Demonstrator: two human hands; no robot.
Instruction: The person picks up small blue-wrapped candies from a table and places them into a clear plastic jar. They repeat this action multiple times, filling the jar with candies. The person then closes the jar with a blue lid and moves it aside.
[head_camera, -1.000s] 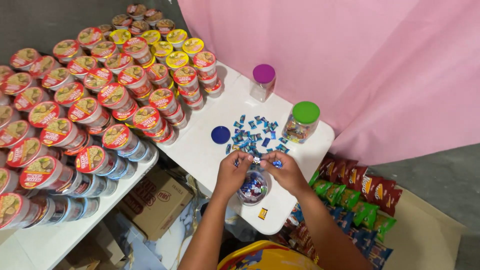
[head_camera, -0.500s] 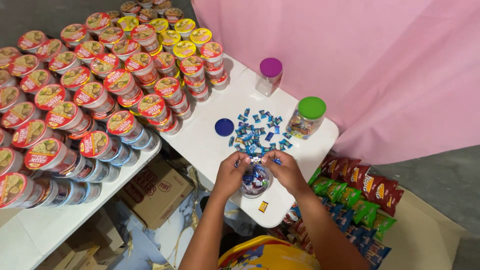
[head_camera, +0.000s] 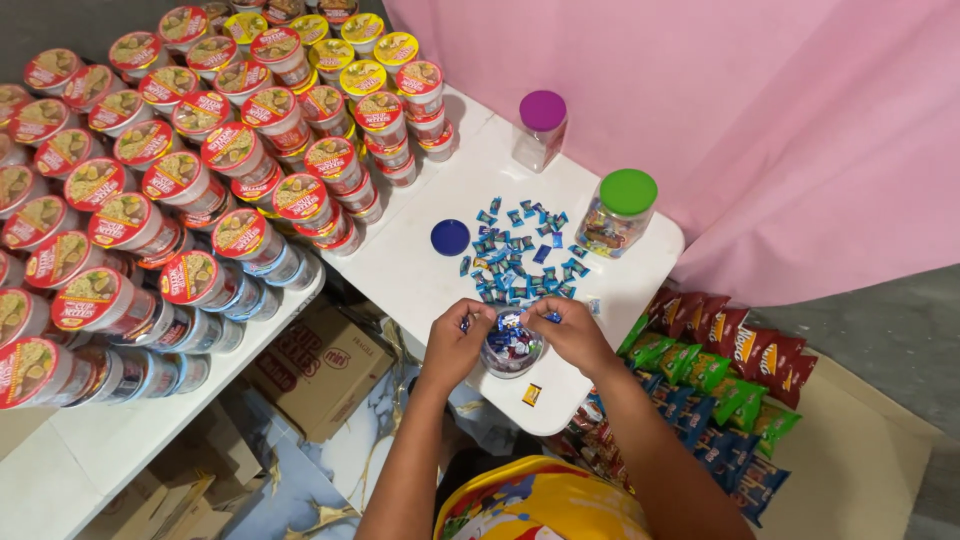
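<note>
A clear open jar (head_camera: 512, 352) partly filled with wrapped candies stands near the front edge of the white table (head_camera: 420, 270). My left hand (head_camera: 457, 343) is at its left rim, fingers pinched on a small blue candy. My right hand (head_camera: 572, 333) is at its right rim, pinching blue wrapped candies over the jar mouth. A loose pile of blue wrapped candies (head_camera: 520, 262) lies just beyond the jar. The jar's blue lid (head_camera: 450, 237) rests flat to the left of the pile.
A jar with a purple lid (head_camera: 541, 130) and a candy-filled jar with a green lid (head_camera: 620, 212) stand at the back by a pink curtain. Stacked noodle cups (head_camera: 180, 180) fill the left shelf. Snack packets (head_camera: 720, 390) hang right of the table. A cardboard box (head_camera: 320, 370) sits below.
Both hands stay at the jar and have drawn closer over its mouth with candies. The camera view has shifted slightly.
</note>
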